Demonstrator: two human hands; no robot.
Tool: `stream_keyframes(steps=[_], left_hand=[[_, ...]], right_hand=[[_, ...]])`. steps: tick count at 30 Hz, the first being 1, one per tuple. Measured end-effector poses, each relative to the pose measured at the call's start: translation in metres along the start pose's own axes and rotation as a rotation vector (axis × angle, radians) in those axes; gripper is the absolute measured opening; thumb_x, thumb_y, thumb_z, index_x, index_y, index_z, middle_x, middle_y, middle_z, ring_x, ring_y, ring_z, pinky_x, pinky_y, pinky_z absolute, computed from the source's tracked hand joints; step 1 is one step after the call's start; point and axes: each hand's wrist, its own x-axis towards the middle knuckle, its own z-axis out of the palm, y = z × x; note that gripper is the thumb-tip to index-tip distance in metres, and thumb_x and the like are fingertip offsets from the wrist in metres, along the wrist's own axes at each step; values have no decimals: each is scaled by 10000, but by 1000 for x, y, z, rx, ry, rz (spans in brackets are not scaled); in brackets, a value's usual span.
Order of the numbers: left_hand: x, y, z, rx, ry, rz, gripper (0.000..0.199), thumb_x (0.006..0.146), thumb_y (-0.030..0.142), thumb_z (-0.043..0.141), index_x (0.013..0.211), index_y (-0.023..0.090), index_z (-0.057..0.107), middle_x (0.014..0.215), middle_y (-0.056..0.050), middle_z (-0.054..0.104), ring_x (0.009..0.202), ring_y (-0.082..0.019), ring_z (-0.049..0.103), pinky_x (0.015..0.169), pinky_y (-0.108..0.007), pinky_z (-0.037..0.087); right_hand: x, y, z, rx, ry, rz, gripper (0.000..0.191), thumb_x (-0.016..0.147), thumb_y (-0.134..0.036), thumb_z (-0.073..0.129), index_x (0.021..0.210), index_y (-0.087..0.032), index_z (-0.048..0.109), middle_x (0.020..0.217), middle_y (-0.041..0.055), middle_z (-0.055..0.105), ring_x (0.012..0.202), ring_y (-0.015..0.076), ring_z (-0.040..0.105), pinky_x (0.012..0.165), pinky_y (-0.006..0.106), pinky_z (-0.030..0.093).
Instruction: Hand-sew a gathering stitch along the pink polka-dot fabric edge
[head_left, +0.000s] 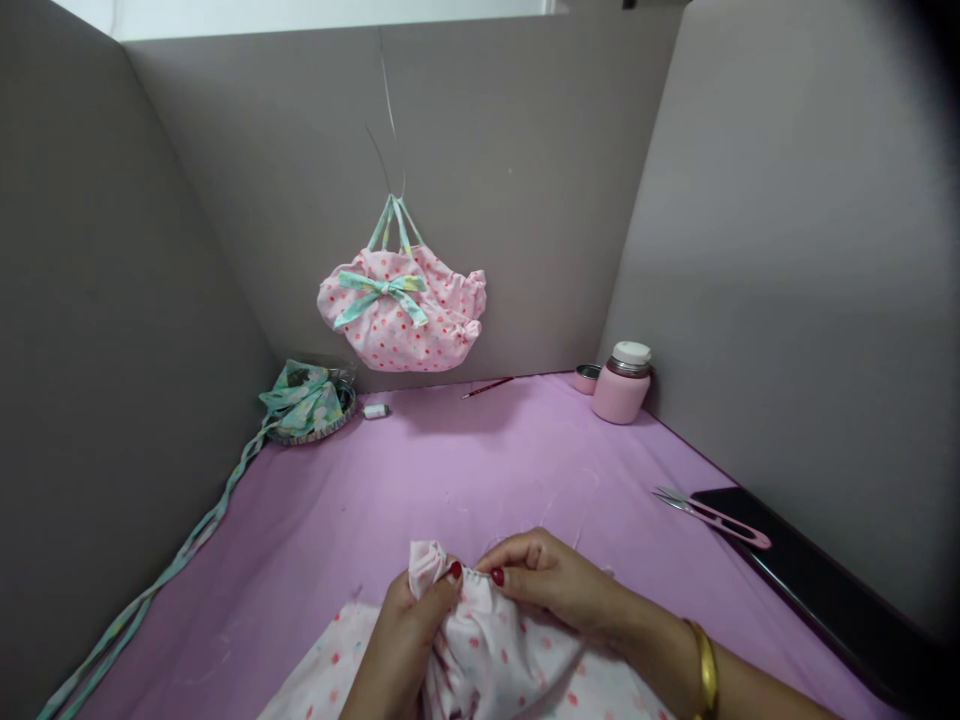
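Note:
A pale pink cloth with red dots (pixel 499 640) is bunched up at the bottom centre, its upper edge gathered into small puckers. My left hand (pixel 409 625) grips the bunch from the left, thumb pressed on the gathers. At the same edge, my right hand (pixel 551 585) pinches the cloth between thumb and forefinger. Whether a needle is between those fingers is too small to tell. Thin pale thread lies on the table just beyond my right hand. The lower part of the cloth runs out of view.
A dotted garment with a green bow (pixel 397 310) hangs at the back panel. Around the purple tabletop (pixel 480 460) are a basket of green fabric (pixel 307 405), thread spool (pixel 376 411), pencil-like stick (pixel 487 388), pink jar (pixel 621 390), pink thread snips (pixel 724 522) and long black object (pixel 810 590).

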Motion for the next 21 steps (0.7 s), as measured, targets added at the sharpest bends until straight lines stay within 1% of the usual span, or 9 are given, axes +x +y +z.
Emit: stream_keyframes(steps=[5,7,9,12,14,17,21], left_hand=[[-2,3,2,-7,-20,-5,142,740,256,633,697,154,545,650,-10,557,607,-133,500,593,-238,393],[-2,4,4,-2,-17,-13,148,736,259,634,691,156,537,644,-7,553,597,-132,501,590,-237,387],[-3,4,5,12,-4,-14,153,720,253,641,685,156,528,634,-1,543,587,-131,499,583,-236,380],[-1,3,4,40,7,2,160,701,247,649,675,155,521,627,7,526,581,-128,488,570,-234,373],[1,2,3,48,0,7,170,698,264,654,673,155,526,628,6,530,582,-128,488,567,-232,372],[3,2,2,50,-12,5,189,685,287,665,668,157,529,622,7,535,578,-129,488,563,-231,371],[2,2,3,82,23,15,182,674,256,665,656,149,519,612,9,514,568,-123,468,546,-226,363]], right_hand=[[-1,-3,0,-16,-2,18,370,712,-409,683,929,-110,701,484,-48,455,404,27,248,403,184,166],[-1,-3,1,-8,-6,26,376,710,-415,684,926,-107,700,460,-61,422,391,23,218,394,186,144],[0,-3,1,9,0,24,386,696,-427,694,918,-111,701,474,-54,449,397,24,241,403,183,173],[1,1,2,51,17,21,398,661,-435,722,906,-122,702,556,-17,540,449,41,350,459,183,261],[1,2,3,79,26,25,397,642,-426,739,898,-124,701,600,-2,572,485,51,402,493,186,294],[1,1,6,119,46,41,379,619,-407,760,855,-117,698,594,-6,569,481,45,413,492,179,291],[1,-2,9,138,65,35,354,606,-387,775,808,-109,690,557,-18,551,445,28,386,450,164,245]])
